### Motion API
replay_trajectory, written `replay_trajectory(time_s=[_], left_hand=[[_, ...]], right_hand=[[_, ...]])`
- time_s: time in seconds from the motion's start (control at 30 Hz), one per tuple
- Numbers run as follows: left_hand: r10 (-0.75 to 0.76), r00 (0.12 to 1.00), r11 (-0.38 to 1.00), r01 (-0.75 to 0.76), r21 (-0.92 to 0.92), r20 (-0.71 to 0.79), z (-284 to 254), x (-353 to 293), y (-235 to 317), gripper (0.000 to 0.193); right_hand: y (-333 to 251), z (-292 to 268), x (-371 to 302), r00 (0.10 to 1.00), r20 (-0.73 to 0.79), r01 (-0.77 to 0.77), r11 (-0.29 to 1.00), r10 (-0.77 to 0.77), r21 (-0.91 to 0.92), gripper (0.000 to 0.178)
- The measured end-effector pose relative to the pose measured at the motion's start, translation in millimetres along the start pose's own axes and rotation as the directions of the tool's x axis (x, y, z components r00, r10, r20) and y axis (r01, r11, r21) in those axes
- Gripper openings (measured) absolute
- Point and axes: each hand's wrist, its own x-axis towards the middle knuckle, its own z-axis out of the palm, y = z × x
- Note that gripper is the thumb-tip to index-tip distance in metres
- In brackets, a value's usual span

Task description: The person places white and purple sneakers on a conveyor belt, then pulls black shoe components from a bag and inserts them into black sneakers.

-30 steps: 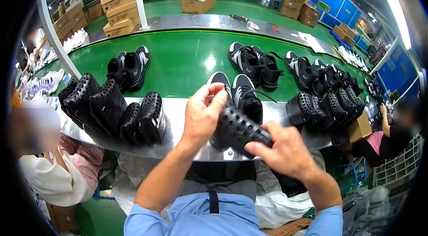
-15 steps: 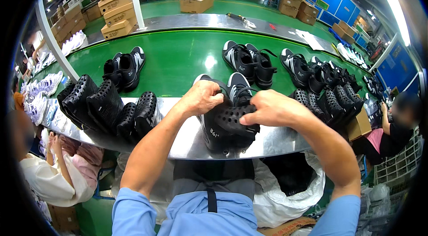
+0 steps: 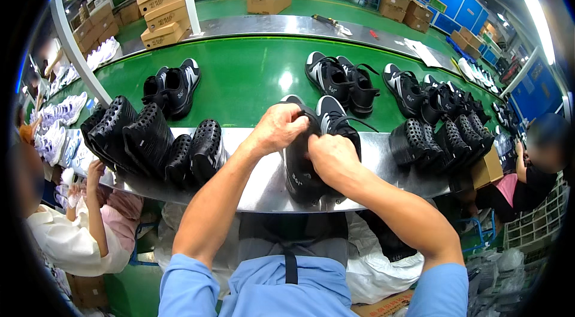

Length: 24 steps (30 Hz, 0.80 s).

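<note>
A pair of black sneakers with grey-white toes stands on the metal ledge before me. My left hand (image 3: 280, 128) is closed on the upper of the left sneaker (image 3: 296, 174), around its tongue. At that sneaker's mouth, my right hand (image 3: 334, 158) has its fingers curled in; whatever they grip is hidden. The right sneaker (image 3: 339, 116), laces loose, stands close beside and is partly covered by my right hand. Black perforated inserts stand in groups, one group (image 3: 147, 134) to the left and another (image 3: 440, 140) to the right.
Beyond the ledge, a green belt (image 3: 251, 71) carries more black sneakers (image 3: 338, 80). Stacked shoe boxes (image 3: 165, 11) rise at the far left by a white post. Co-workers sit on either side. A white sack (image 3: 377, 263) lies below the ledge.
My right hand has moved left and down into the left sneaker's mouth. The perforated insert it held over the shoe is out of sight. My left hand keeps its grip on the sneaker.
</note>
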Motion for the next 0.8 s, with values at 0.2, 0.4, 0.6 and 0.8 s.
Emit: replay_trajectory(time_s=[0.2, 0.4, 0.6, 0.8], left_hand=[[0.079, 0.958, 0.997, -0.080, 0.008, -0.274, 15, -21, -5, 0.027], [0.017, 0.913, 0.930, 0.135, 0.341, -0.408, 54, -47, -1, 0.042], [-0.075, 0.922, 0.909, 0.220, 0.354, -0.380, 40, -51, 1, 0.042], [0.009, 0.919, 0.895, 0.169, 0.414, -0.394, 40, -50, -8, 0.042]], right_hand=[[0, 12, -1, 0.944, -0.299, -0.098, 0.983, 0.140, 0.153, 0.020], [9, -8, 17, 0.921, -0.310, -0.121, 0.930, 0.236, 0.347, 0.025], [25, 1, 22, 0.954, -0.208, -0.163, 0.955, 0.217, 0.249, 0.025], [4, -19, 37, 0.959, -0.043, -0.255, 0.919, 0.280, 0.302, 0.044]])
